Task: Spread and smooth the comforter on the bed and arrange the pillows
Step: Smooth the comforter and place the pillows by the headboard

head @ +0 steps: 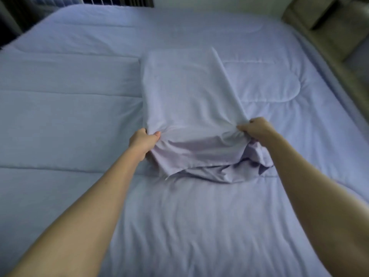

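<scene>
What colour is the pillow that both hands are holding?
Pale lilac pillow, plain, slightly lighter than the comforter beneath; head view.

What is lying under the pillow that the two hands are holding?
The pillow lies on the spread comforter, gripped at its near corners by the left hand and right hand. The comforter directly beneath is covered, so anything there cannot be seen.

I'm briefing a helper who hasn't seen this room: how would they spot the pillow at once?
On the bed, the quilted comforter lies spread. At its middle sits the pillow, raised, paler, unquilted, its loose case end gripped by both hands.
</scene>
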The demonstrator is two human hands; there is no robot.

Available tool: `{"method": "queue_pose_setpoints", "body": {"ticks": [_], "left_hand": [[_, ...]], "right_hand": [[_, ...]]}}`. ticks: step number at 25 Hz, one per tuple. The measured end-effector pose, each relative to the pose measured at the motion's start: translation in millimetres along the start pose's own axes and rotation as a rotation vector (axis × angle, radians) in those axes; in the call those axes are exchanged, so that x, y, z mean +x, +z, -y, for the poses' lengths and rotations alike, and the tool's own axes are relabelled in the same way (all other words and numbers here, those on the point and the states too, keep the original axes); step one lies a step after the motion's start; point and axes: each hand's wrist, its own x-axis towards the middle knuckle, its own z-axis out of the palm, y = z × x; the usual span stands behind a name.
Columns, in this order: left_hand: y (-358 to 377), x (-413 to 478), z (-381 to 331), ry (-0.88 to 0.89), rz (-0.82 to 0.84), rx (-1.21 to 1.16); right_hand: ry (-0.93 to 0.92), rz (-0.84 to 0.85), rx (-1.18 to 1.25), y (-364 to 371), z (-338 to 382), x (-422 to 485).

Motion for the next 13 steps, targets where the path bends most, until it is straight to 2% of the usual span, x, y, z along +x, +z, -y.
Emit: {"method": "queue_pose_setpoints", "body": {"ticks": [2,4,8,10,13], "left_hand": [[-42,-28,6,0.013,0.101,-0.045],[-79,-65,27,-0.003,0.238,-0.02],[-125,-145,95,-0.245,0.514,0.081],[-128,-177,123,-0.323,0.572,0.066],[-120,-209,151,-0.391,0.54,0.104]], "right_hand": [[0.035,0.112,0.064,-4,1,-50],[0.086,0.322,0.01,2,-8,-100],[0.231,0.825,-0.159,26,-36,-181],[0.258,0.93,-0.185,37,-57,-211],[0.295,0.95,-0.194,44,-79,-238]]}}
